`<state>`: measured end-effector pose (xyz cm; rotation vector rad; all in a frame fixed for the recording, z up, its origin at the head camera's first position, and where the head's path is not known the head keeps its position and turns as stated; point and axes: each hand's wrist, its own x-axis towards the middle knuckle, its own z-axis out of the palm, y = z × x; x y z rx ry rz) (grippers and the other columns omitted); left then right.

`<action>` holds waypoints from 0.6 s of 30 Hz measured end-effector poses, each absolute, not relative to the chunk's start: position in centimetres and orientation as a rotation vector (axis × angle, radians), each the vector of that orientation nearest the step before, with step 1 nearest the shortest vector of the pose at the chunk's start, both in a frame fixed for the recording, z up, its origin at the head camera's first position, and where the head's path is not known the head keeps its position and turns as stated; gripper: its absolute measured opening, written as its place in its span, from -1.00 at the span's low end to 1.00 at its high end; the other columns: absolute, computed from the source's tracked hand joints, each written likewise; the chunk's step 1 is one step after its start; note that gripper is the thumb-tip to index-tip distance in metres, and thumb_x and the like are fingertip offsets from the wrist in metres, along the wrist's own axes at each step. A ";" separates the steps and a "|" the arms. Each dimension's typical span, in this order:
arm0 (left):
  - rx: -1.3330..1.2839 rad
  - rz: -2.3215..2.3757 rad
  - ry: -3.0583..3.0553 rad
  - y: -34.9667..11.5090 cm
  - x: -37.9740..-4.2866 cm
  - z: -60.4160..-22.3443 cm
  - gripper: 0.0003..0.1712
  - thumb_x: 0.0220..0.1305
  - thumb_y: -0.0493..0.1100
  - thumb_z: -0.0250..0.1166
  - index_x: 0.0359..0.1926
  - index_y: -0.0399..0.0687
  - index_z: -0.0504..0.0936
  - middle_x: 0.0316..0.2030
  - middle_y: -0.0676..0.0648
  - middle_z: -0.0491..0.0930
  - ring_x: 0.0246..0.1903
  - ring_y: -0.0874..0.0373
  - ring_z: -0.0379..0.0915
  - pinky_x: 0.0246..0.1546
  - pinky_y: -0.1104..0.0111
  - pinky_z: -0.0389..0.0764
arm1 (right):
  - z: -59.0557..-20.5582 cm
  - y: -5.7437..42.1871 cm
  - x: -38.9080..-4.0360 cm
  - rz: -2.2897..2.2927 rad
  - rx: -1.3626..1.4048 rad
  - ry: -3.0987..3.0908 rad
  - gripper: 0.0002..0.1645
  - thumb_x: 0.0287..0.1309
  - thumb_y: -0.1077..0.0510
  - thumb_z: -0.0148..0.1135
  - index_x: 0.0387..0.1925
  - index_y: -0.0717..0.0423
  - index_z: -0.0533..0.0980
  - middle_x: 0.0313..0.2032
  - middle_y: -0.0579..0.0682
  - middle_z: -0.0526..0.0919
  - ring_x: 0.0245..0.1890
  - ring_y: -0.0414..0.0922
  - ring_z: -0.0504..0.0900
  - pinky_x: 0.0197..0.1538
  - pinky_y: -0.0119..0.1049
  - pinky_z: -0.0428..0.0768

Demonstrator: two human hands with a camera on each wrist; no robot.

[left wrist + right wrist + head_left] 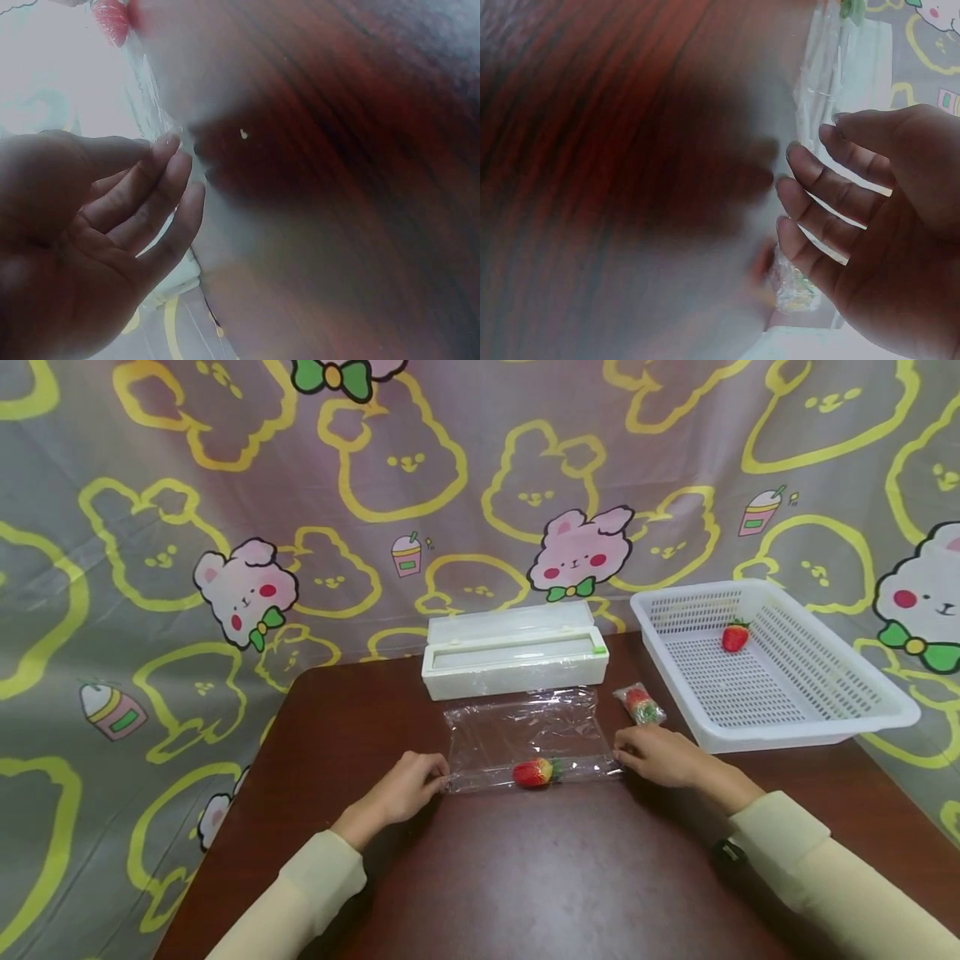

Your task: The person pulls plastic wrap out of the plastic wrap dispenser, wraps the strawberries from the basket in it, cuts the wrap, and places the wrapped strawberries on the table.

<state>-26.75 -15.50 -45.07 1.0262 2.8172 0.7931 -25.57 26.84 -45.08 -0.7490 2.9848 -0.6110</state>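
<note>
A sheet of clear plastic wrap (pixel 517 727) lies on the table, its near edge folded over a strawberry (pixel 534 772) with the leafy end to the right. My left hand (pixel 411 787) pinches the near left corner of the wrap between thumb and forefinger. At the opposite end, my right hand (pixel 660 755) pinches the near right corner, thumb against forefinger, the other fingers loosely bent. In the left wrist view the strawberry (pixel 111 21) shows red at the top. Just beyond my right hand lies a wrapped strawberry (pixel 640 703).
A white wrap dispenser box (pixel 517 675) with its lid raised stands behind the sheet. At the back right, a white plastic basket (pixel 810 731) holds one loose strawberry (pixel 735 636). A patterned curtain (pixel 480 485) hangs behind the brown table (pixel 540 885).
</note>
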 end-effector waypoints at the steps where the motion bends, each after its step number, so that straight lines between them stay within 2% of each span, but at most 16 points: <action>1: 1.018 0.781 2.820 -15.4 -26.8 -45.2 -0.96 0.36 -0.38 0.31 -0.23 -0.25 0.70 -0.38 -0.05 0.73 -0.36 0.24 0.63 -0.30 0.32 0.66 | -45.3 26.9 -25.7 -0.607 -0.758 2.980 -0.87 0.34 0.12 0.28 -0.38 -0.08 0.57 -0.49 -0.23 0.53 -0.40 -0.19 0.50 -0.41 -0.16 0.48; 9: 1.032 0.600 2.907 -15.2 -27.0 -45.9 -0.91 0.34 -0.33 0.34 -0.33 -0.11 0.69 -0.41 0.06 0.66 -0.37 0.22 0.57 -0.31 0.30 0.62 | -46.0 26.9 -26.2 -0.562 -0.785 2.979 -0.84 0.32 0.13 0.28 -0.41 -0.10 0.53 -0.51 -0.23 0.45 -0.41 -0.20 0.44 -0.45 -0.22 0.41; 14: 1.002 0.577 2.949 -15.6 -26.9 -45.7 -0.89 0.39 -0.30 0.29 -0.32 -0.12 0.69 -0.40 0.06 0.65 -0.35 0.20 0.57 -0.28 0.25 0.62 | -45.1 26.9 -25.8 -0.532 -0.747 3.034 -0.94 0.33 0.09 0.29 -0.29 -0.06 0.57 -0.44 -0.19 0.54 -0.36 -0.14 0.54 -0.39 -0.10 0.51; 18: 0.970 0.594 3.014 -16.0 -26.1 -44.7 -0.88 0.45 -0.30 0.23 -0.22 -0.19 0.69 -0.37 0.04 0.61 -0.32 0.18 0.56 -0.24 0.22 0.63 | -43.8 26.5 -24.7 -0.475 -0.804 3.184 -0.90 0.28 0.12 0.34 -0.21 0.01 0.59 -0.32 -0.10 0.59 -0.29 -0.03 0.62 -0.27 0.03 0.61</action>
